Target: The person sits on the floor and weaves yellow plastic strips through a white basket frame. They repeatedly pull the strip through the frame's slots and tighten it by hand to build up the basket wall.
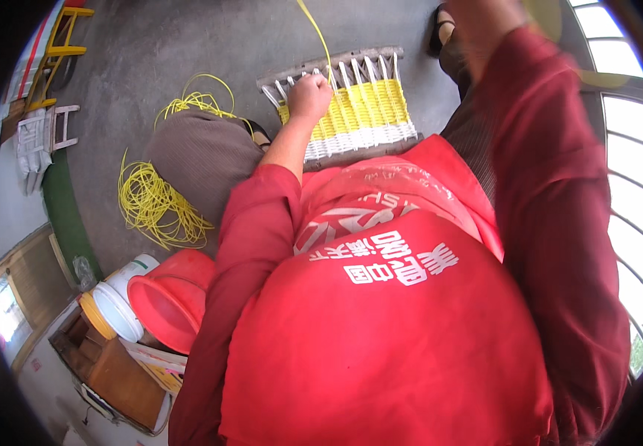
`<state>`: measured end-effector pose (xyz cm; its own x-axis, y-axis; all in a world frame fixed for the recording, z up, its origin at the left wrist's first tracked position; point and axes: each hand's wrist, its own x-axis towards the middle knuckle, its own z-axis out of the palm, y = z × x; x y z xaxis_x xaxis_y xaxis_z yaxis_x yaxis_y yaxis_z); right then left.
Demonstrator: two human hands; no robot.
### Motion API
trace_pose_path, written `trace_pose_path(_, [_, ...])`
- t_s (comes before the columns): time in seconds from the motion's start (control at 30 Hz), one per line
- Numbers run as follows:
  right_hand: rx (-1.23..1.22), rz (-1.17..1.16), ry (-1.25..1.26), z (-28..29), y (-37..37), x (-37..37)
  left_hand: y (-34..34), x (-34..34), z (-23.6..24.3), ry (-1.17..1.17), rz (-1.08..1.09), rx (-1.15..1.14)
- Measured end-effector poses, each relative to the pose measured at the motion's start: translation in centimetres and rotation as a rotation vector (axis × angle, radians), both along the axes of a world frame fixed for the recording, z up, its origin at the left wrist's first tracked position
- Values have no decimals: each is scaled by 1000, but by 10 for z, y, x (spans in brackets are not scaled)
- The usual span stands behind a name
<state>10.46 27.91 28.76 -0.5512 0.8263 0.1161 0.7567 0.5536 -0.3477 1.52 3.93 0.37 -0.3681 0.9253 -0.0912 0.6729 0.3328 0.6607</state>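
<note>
A woven seat panel (373,106) of yellow and white cord lies stretched on a wooden frame in front of my knees. White loops run over its far bar (280,79). At the panel's far left part, my left hand (312,98) is closed on a strand of yellow cord (318,37). That strand rises from the fist and leaves the picture at the top. My right hand (488,26) is raised at the upper right, smeared by motion and partly cut off, so its fingers cannot be read.
Loose coils of yellow cord (159,208) lie on the grey floor (158,44) to the left of my knee. Red basins (176,297), white buckets (117,308) and a brown wooden box (124,383) stand at lower left. Yellow-framed stools (61,50) are at far left, a barred window (633,134) at right.
</note>
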Motion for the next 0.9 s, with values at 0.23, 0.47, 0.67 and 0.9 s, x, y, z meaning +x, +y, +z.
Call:
trace_pose_path(0.23, [-408,-25,133,-277,-138,48,6,11,3,-5,-32,37])
trace_pose_path(0.47, [-415,-174,-126,-248,-163,26,12,11,-1,-148,76,29])
trace_pose_path(0.67, [-543,-187,17,-244,-153,26,12,10,-6,-124,111,1])
trace_pose_path(0.9, [-764,-207,217,-270,-142,36,20,20,3,81,124,-58])
